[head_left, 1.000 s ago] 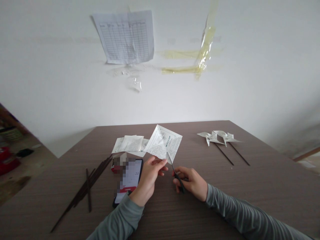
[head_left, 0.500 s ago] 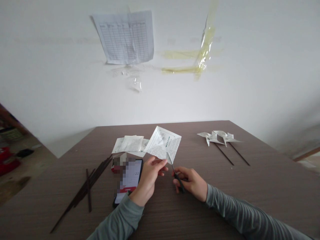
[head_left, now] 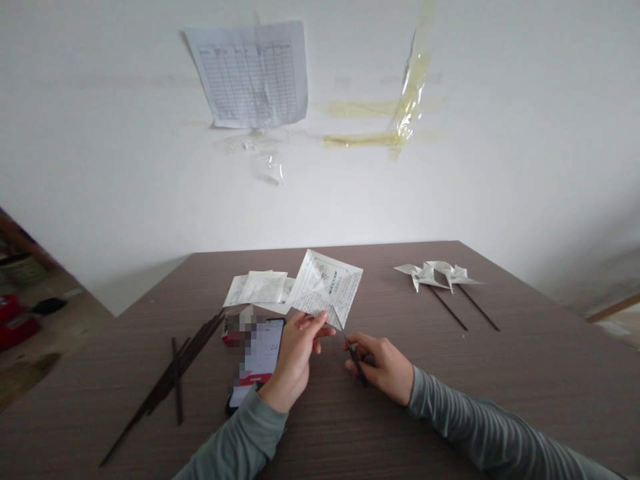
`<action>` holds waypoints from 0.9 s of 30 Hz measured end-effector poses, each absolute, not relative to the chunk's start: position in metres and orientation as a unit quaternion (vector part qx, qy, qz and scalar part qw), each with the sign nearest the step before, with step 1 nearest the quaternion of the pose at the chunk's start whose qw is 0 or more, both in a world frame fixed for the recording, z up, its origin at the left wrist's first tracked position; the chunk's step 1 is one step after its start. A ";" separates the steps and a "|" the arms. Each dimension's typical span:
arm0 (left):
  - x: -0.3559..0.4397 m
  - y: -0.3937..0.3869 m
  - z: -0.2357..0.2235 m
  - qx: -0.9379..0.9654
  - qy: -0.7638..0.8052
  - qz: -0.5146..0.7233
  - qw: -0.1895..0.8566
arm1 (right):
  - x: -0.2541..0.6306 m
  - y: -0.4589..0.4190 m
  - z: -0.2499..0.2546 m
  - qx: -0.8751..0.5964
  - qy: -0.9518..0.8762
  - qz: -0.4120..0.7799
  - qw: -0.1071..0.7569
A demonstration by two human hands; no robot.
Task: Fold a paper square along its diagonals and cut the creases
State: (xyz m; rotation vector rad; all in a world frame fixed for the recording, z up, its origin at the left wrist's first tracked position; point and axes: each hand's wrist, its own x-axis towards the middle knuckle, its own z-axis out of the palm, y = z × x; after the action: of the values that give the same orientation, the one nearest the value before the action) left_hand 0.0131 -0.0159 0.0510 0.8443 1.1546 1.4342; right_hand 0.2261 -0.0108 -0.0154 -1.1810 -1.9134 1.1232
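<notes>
A square sheet of printed paper [head_left: 327,280] is pinched at its lower edge by my left hand [head_left: 296,353], thumb on top. My right hand [head_left: 383,367] is closed round the dark handles of a pair of scissors [head_left: 353,357]. The blades reach up onto the paper's lower corner, just right of my left thumb; whether they are fully closed I cannot make out. Behind my left hand, more paper squares [head_left: 263,288] lie in a loose stack. A phone [head_left: 263,360] with a lit screen rests on the table under my left wrist.
Two paper pinwheels [head_left: 440,273] on dark sticks lie at the right of the brown table [head_left: 500,387]. A bundle of dark sticks [head_left: 170,377] lies at the left. A small red and white box [head_left: 237,327] sits by the phone. The wall [head_left: 350,207] stands behind the table.
The scissors' handles have come together, and they look narrower from above. My left thumb has shifted slightly up and left on the paper, which has tilted a little.
</notes>
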 end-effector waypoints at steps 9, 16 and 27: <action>0.014 -0.016 0.051 0.358 0.490 0.608 0.511 | 0.225 -0.014 -0.013 -0.415 -0.706 0.472 0.326; 0.014 -0.016 0.052 0.365 0.496 0.603 0.506 | 0.223 -0.019 0.001 -0.425 -0.700 0.474 0.324; 0.014 -0.018 0.052 0.374 0.494 0.597 0.510 | 0.222 -0.022 0.011 -0.435 -0.680 0.492 0.326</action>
State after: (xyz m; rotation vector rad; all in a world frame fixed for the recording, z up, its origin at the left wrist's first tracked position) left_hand 0.0137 -0.0181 0.0523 0.9012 1.1892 1.4365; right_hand 0.2221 -0.0219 0.0110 -1.1410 -1.7806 1.2887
